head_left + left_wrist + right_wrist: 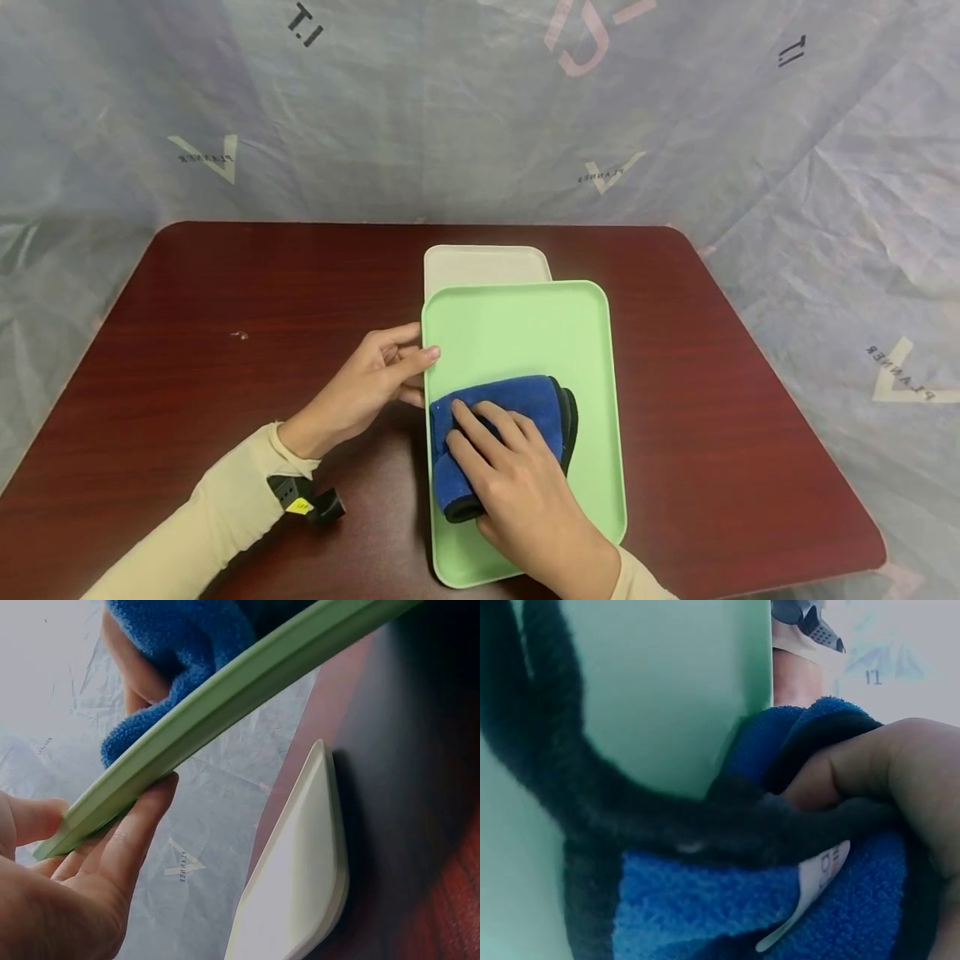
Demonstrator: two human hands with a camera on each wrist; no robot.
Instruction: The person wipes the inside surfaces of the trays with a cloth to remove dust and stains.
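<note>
My left hand (363, 387) grips the left rim of a light green tray (525, 329), with the thumb over the edge and the fingers underneath, as the left wrist view shows. That view has the tray lifted and tilted off the table. A folded blue cloth (521, 392) with black edging lies against the tray's inner face, over its lower left part. On the cloth is my right hand (528, 500), fingers spread over the top. The thumb tucks into the folds in the right wrist view, where a white label (817, 881) shows on the cloth.
A cream-white tray (487, 264) lies flat on the dark red table (712, 433), partly hidden behind the green one. Grey printed sheeting (420, 108) hangs behind the table and along its sides. A small scrap (239, 335) sits on the table at left.
</note>
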